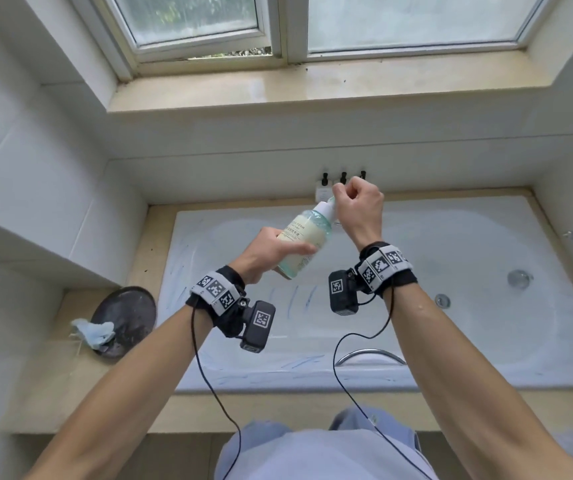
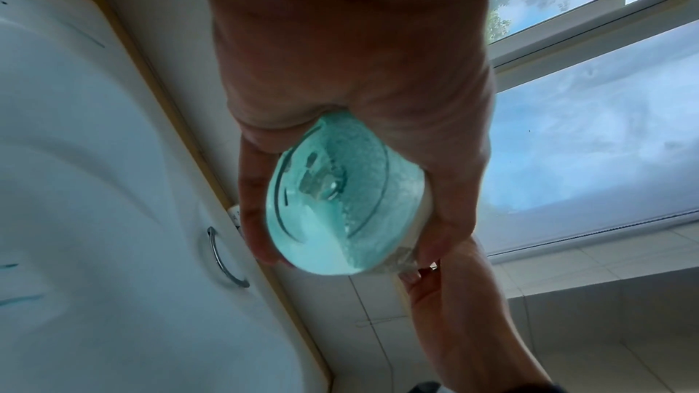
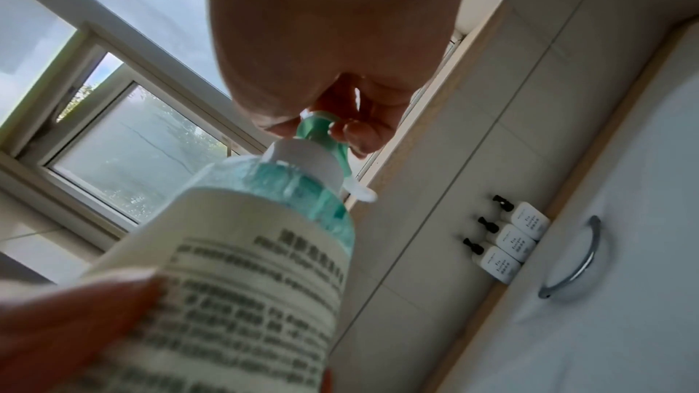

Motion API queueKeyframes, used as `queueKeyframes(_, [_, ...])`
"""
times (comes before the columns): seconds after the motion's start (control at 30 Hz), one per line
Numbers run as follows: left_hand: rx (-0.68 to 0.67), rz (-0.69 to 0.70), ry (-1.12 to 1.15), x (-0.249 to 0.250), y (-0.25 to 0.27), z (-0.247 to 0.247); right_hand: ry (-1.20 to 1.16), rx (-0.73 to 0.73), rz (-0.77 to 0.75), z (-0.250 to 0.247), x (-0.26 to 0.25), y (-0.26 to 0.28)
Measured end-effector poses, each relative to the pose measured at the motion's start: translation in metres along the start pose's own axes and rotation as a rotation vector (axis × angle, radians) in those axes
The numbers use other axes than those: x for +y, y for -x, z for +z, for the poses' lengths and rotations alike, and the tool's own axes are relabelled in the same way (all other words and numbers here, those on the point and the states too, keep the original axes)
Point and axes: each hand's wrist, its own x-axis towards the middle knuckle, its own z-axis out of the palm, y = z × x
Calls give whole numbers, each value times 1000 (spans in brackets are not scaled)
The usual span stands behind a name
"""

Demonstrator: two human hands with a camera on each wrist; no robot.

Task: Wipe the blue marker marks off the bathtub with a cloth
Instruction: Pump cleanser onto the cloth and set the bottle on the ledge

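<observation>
My left hand [image 1: 271, 252] grips a teal foam-cleaner bottle [image 1: 304, 239] with a cream label, held tilted over the white bathtub [image 1: 451, 244]. My right hand [image 1: 359, 202] pinches the bottle's green pump head [image 3: 321, 130] above its white collar. From below, the left wrist view shows the bottle's base [image 2: 340, 199] between my left fingers [image 2: 253, 202]. Blue marker marks [image 1: 299, 296] streak the tub floor, its left wall and the near rim [image 1: 299, 363]. A light blue cloth [image 1: 93, 332] lies crumpled on the ledge at the left.
A dark round dish [image 1: 124, 318] sits under the cloth on the beige tub surround. Three small white pump bottles [image 3: 514, 241] stand at the far wall. Chrome grab handles [image 1: 370, 356] are on the tub rims; a drain [image 1: 519, 278] lies right. A window sill [image 1: 278, 88] runs above.
</observation>
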Motion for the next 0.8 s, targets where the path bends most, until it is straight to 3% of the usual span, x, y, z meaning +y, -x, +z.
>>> queueKeyframes(0.27, [-6, -50, -150, 5, -27, 1, 62, 57, 78, 14, 26, 6])
queueKeyframes(0.4, [-24, -79, -170, -8, -30, 1, 75, 14, 103, 19, 34, 12])
queueKeyframes(0.57, [-117, -70, -193, -10, -28, -1, 52, -55, 115, 3, 46, 9])
queueKeyframes(0.8, [-170, -25, -211, 5, -33, 34, 120, -35, 88, -38, 53, -12])
